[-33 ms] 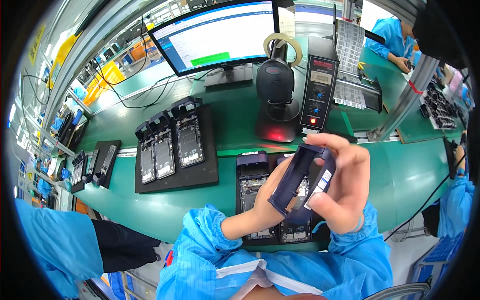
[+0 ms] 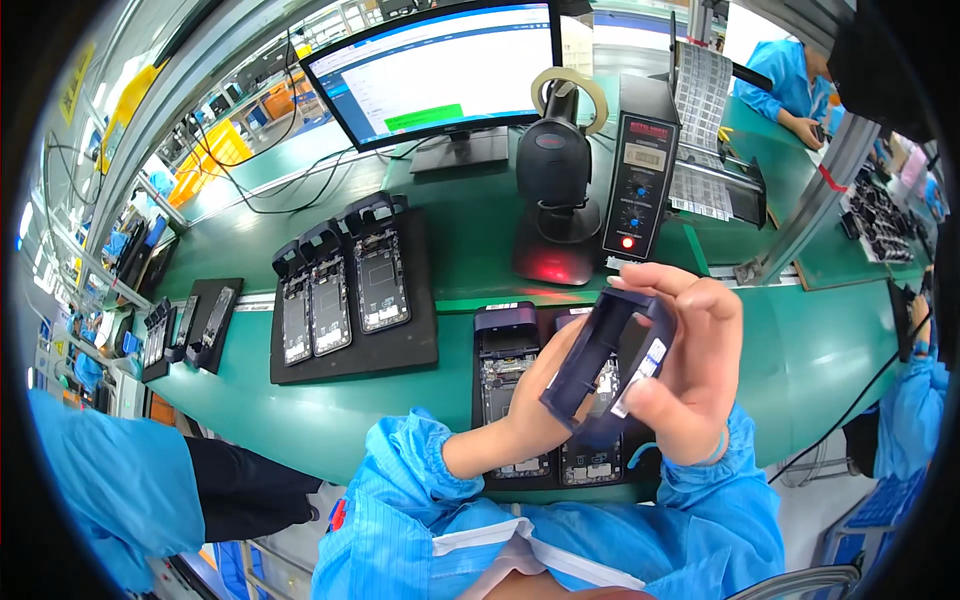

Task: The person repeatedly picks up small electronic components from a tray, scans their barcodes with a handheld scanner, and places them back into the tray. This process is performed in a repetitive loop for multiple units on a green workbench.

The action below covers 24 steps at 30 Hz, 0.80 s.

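A dark purple plastic housing (image 2: 580,365), open in the middle, is held tilted above the near edge of the bench. My left hand (image 2: 535,405) grips it from the left, fingers mostly hidden behind it. My right hand (image 2: 695,370) is curled at its right side, the thumb by a small white label (image 2: 652,357) and the index finger over the top end. Below my hands lie two opened devices with exposed circuit boards, a left one (image 2: 503,395) and a right one (image 2: 592,468) partly covered by the housing and my hands.
Left of my hands, a black foam pad (image 2: 400,365) carries three opened devices (image 2: 380,285). Behind stand a monitor (image 2: 440,80), a black scanner on a stand (image 2: 555,170), a tape roll (image 2: 600,105), a control box (image 2: 640,165) and a label strip (image 2: 700,90). Co-workers sit nearby.
My right thumb has shifted slightly along the labelled side of the housing, and the right fingers have moved a little. The housing stays in almost the same place.
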{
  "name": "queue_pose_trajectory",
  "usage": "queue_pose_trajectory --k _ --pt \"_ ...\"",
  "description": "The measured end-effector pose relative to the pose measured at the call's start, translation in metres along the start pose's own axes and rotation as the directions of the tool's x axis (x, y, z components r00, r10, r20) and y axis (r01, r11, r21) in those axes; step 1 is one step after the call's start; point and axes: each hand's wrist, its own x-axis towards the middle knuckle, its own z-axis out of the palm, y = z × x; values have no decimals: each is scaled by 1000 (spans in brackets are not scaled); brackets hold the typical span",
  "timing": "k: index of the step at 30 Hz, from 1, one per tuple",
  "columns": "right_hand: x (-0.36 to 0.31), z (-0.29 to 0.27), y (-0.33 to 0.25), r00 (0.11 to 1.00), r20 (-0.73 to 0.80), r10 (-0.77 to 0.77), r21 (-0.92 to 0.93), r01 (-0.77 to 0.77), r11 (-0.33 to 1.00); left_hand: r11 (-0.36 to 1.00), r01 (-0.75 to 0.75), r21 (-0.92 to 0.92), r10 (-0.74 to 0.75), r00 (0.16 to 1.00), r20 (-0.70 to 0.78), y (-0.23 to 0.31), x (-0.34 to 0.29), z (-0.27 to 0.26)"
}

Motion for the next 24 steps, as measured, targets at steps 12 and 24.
queue_pose_trajectory --k 12,24 --pt "-20 -19 6 876 338 344 -631 -61 773 818 283 -500 -204 957 207 18 -29 -28" --pt "-114 -109 35 716 -576 395 -314 -640 701 778 408 478 -457 890 -16 -43 -127 -79"
